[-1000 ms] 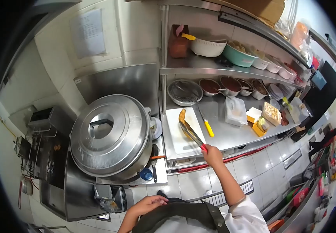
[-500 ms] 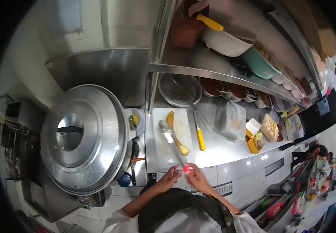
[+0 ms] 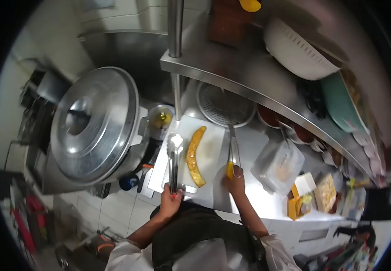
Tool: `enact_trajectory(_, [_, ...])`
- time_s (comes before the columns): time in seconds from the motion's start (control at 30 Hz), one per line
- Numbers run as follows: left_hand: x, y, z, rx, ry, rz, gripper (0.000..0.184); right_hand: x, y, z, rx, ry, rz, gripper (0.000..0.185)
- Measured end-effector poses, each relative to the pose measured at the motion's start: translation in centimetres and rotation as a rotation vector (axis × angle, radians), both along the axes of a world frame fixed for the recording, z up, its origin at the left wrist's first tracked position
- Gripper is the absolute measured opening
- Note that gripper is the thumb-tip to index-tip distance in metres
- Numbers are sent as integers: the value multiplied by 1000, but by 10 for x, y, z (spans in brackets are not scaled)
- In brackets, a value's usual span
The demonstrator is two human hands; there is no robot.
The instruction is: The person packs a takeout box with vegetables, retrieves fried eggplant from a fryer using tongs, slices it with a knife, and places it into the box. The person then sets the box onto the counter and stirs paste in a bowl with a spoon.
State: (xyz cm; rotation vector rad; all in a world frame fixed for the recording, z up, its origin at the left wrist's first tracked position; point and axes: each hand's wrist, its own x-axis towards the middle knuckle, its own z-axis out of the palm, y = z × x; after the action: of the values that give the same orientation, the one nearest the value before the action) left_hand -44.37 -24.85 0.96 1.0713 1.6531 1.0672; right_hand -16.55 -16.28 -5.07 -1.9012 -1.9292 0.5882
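My left hand (image 3: 170, 202) is closed round the red-tipped end of metal tongs (image 3: 173, 165), which lie over the left part of a white cutting board (image 3: 213, 135). On that board rests a long, curved, golden-brown strip of food (image 3: 194, 158). To the right, my right hand (image 3: 236, 181) grips the yellow handle of a knife (image 3: 230, 170). The knife lies on the steel counter beside the wire handle of a strainer (image 3: 224, 108), and motion blurs the fingers a little.
A large lidded metal pot (image 3: 96, 126) stands at the left, with a bowl of yellow liquid (image 3: 161, 118) near it. A steel shelf (image 3: 240, 77) overhangs the counter. Right of the knife sit a clear plastic container (image 3: 281, 167) and a yellow box (image 3: 297, 205).
My hands have moved apart. The tongs, formerly held between both hands over the food strip, are now in my left hand at the left. My right hand has reached the knife handle.
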Motion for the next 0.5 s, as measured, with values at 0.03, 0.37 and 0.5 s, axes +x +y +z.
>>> enact_trajectory(0.03, [6, -11, -1, 20, 44, 36, 22, 6, 8, 6, 9, -38, 52, 38])
enact_trajectory(0.37, [57, -97, -19, -133, 116, 429, 23, 35, 28, 57, -112, -85, 454, 27])
enact_trajectory(0.5, [71, -89, 2, -62, -5, 544, 21, 5, 73, 62, -118, -249, 616, 32])
